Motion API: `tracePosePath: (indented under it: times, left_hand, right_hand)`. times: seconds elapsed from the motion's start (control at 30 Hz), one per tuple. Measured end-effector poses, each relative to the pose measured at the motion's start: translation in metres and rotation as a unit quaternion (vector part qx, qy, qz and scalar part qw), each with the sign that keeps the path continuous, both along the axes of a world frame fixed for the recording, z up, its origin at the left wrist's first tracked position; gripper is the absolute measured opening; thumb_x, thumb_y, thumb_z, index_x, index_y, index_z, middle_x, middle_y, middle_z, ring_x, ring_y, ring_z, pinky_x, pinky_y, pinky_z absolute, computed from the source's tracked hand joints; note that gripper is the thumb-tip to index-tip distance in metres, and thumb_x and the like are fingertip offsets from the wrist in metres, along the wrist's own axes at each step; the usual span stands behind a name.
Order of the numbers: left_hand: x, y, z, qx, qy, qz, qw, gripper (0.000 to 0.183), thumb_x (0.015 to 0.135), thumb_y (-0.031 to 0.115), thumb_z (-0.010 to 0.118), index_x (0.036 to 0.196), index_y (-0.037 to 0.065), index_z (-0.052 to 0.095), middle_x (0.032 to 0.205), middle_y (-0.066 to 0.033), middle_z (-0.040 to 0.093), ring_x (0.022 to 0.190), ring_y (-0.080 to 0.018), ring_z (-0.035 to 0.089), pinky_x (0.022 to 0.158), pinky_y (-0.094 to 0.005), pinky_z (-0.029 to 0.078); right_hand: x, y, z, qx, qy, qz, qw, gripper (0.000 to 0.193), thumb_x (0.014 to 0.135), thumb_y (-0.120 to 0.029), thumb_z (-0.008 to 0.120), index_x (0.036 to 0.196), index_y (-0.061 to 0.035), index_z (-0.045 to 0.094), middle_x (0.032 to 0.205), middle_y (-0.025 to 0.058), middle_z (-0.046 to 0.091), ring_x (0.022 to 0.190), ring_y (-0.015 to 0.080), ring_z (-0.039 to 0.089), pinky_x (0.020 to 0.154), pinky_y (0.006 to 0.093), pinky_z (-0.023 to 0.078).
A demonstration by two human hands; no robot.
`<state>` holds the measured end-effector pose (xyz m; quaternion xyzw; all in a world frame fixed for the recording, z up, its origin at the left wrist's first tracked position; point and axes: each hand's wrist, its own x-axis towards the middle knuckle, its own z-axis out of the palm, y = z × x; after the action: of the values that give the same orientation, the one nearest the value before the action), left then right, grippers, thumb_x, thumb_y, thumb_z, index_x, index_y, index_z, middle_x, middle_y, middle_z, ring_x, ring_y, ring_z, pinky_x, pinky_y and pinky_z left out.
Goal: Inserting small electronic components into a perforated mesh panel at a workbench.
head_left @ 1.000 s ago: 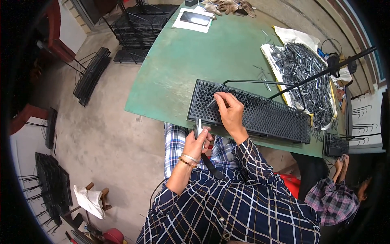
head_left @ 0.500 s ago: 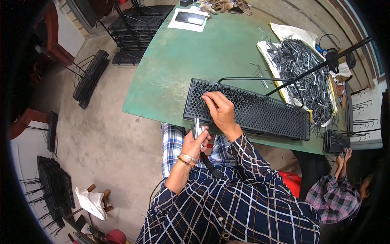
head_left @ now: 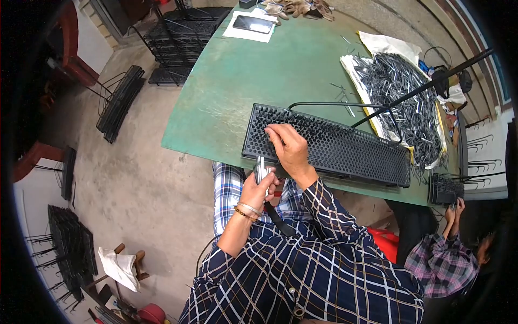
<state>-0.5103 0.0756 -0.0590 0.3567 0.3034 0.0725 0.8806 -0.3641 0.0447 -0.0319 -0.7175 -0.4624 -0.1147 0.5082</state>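
A long black rectangular panel (head_left: 353, 154), studded with rows of small holes or knobs, lies along the table's near edge. Dark tufts stand up over its left part. My right hand (head_left: 293, 151) is over that left end, thumb and fingertips pinched together at the surface; whatever they hold is too small to make out. Just below the panel's near left edge, my left hand (head_left: 257, 190) is closed around a bundle of thin strips (head_left: 261, 166), some dark, some shiny pale. A bent black metal rod frame (head_left: 329, 104) rises from the panel's far side.
A white sack (head_left: 368, 41) heaped with dark strips (head_left: 402, 105) lies at the right of the green table (head_left: 264, 70). A phone (head_left: 252, 24) and gloves (head_left: 302, 7) sit at the back. At far right, a co-worker (head_left: 445, 262) handles another black panel (head_left: 447, 189). More panels (head_left: 120, 105) stand on the floor.
My right hand has shifted very slightly left over the panel, still pinched. My left hand keeps the bundle in nearly the same place.
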Motion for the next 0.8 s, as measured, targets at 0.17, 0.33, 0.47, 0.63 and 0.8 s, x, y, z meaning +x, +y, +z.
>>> tracePosePath:
  times: [0.17, 0.33, 0.47, 0.63, 0.8]
  left_hand:
    - [0.0, 0.0, 0.0, -0.005, 0.0, 0.001, 1.0, 0.022, 0.091, 0.014, 0.055, 0.11, 0.004, 0.052, 0.079, -0.005, 0.056, 0.056, -0.0062, 0.044, 0.041, -0.0171, 0.03]
    - [0.0, 0.0, 0.001, -0.009, 0.008, 0.0, 1.0, 0.022, 0.092, 0.014, 0.055, 0.111, 0.004, 0.051, 0.079, -0.005, 0.056, 0.056, -0.0063, 0.044, 0.042, -0.0178, 0.031]
    - [0.002, -0.001, 0.003, -0.011, 0.005, -0.01, 1.0, 0.022, 0.092, 0.014, 0.054, 0.111, 0.003, 0.05, 0.079, -0.0048, 0.056, 0.056, -0.0066, 0.044, 0.043, -0.0183, 0.031]
    - [0.006, -0.003, 0.005, -0.017, 0.027, -0.008, 0.999, 0.024, 0.096, 0.019, 0.047, 0.112, 0.001, 0.049, 0.079, -0.0048, 0.055, 0.057, -0.0069, 0.044, 0.042, -0.0189, 0.032]
    - [0.006, -0.002, 0.012, 0.006, -0.023, -0.007, 1.0, 0.026, 0.097, 0.023, 0.044, 0.11, 0.001, 0.05, 0.076, -0.0047, 0.055, 0.054, -0.0063, 0.043, 0.042, -0.0193, 0.033]
  right_hand:
    - [0.001, -0.001, -0.002, -0.019, -0.017, 0.002, 1.0, 0.008, 0.078, -0.004, 0.067, 0.085, 0.0, 0.065, 0.082, 0.0102, 0.063, 0.07, 0.0249, 0.062, 0.061, 0.0323, 0.05]
    - [-0.001, -0.01, 0.002, -0.071, -0.04, -0.001, 0.997, 0.009, 0.076, -0.006, 0.068, 0.083, -0.0013, 0.066, 0.083, 0.0083, 0.061, 0.073, 0.0255, 0.061, 0.065, 0.0339, 0.048]
    - [-0.003, -0.011, 0.002, -0.058, -0.004, 0.01, 0.998, 0.012, 0.076, -0.009, 0.069, 0.085, -0.0018, 0.066, 0.084, 0.0077, 0.061, 0.073, 0.0259, 0.06, 0.065, 0.0353, 0.048]
    - [-0.003, -0.012, -0.002, -0.072, -0.008, -0.031, 0.997, 0.012, 0.076, -0.011, 0.069, 0.084, -0.0012, 0.067, 0.085, 0.009, 0.061, 0.074, 0.0263, 0.061, 0.065, 0.0347, 0.048]
    - [0.0, -0.023, 0.018, -0.07, 0.189, 0.045, 0.978, 0.016, 0.08, -0.016, 0.068, 0.087, -0.0008, 0.069, 0.08, 0.0087, 0.062, 0.066, 0.016, 0.059, 0.057, 0.0282, 0.046]
